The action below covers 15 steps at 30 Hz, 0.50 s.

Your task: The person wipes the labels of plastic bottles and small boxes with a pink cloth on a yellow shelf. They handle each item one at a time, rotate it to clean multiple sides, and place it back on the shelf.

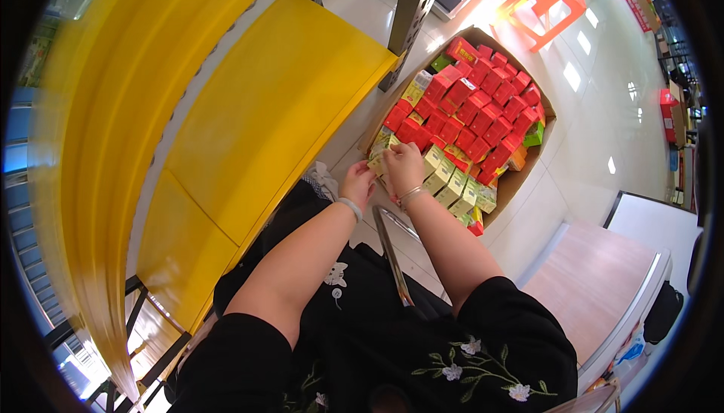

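A large cardboard carton (523, 186) stands on the floor in front of me, packed with small product boxes. Most are red boxes (475, 108) in close rows, and pale green boxes (451, 185) line the near side. At the near left corner, the fingertips of my left hand (357, 184) meet a pale green box (375, 165). My right hand (406, 165) is beside it over the same corner, fingers curled inward. It covers part of that box, so its grip is hidden. Both wrists wear a bracelet.
Along the left runs a yellow shelf (271, 102) with a dark perforated metal post (416, 11). An orange plastic stool (546, 3) stands beyond the carton. A bent metal tube (390, 252) rises near my lap. To the right is a wood-grain tabletop (599, 285).
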Tool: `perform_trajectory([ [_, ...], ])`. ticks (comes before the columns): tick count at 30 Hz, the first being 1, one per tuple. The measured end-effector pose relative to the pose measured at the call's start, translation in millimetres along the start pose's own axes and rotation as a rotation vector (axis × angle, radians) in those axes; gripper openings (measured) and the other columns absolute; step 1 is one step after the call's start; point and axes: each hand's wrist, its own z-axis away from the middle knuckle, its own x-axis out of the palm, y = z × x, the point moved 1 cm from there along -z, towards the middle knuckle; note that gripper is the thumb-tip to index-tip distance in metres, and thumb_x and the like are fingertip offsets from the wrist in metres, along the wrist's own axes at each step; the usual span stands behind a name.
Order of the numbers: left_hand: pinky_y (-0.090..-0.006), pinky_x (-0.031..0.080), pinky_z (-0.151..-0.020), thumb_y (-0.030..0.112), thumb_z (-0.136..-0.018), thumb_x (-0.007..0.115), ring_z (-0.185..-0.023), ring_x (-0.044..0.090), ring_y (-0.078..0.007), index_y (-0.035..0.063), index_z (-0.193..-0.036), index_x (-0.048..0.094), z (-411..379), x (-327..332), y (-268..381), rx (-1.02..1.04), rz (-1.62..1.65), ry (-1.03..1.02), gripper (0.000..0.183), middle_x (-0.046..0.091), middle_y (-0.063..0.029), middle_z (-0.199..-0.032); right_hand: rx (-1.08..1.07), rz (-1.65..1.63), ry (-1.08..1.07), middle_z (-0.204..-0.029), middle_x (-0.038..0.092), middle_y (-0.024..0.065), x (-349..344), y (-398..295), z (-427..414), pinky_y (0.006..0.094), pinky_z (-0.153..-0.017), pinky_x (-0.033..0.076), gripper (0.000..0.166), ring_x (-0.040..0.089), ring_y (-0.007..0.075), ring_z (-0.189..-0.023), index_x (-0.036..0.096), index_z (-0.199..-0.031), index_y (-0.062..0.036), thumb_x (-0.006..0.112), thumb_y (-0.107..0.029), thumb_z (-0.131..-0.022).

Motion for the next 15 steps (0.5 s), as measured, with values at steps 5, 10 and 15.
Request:
perform_trajectory([
  [5,-0.0224,0.035,-0.068,0.018,-0.086,0.054,-0.079,0.047,-0.0052,0.0136,-0.109,0.042,22,4,11,0.119,0.036,-0.02,0.026,0.05,0.0045,-0.093,-0.092,-0.067,0.019,-0.081,0.053,0.013,-32,-38,14,0.0344,-0.069,0.045,0.024,0.055,0.0297,-0.077,0.063,-0.084,0.0,0.062,-0.021,-0.073],
  [10,-0.0219,0.035,-0.066,0.016,-0.087,0.053,-0.072,0.043,-0.0055,0.0113,-0.103,0.042,79,0,39,0.189,0.042,-0.122,0.02,0.048,0.0042,-0.09,-0.218,-0.197,0.042,-0.079,0.05,0.0122,-62,-77,39,0.0319,-0.067,0.043,0.02,0.053,0.0269,-0.074,0.063,-0.085,0.0003,0.064,-0.016,-0.073],
  [15,-0.0208,0.036,-0.072,0.012,-0.087,0.054,-0.081,0.042,-0.006,0.0097,-0.1,0.04,142,-19,64,0.532,-0.159,-0.263,0.02,0.044,0.002,-0.091,-0.347,-0.369,0.031,-0.077,0.05,0.0103,-93,-117,74,0.0286,-0.066,0.042,0.021,0.051,0.0216,-0.073,0.063,-0.091,-0.001,0.065,-0.009,-0.072],
])
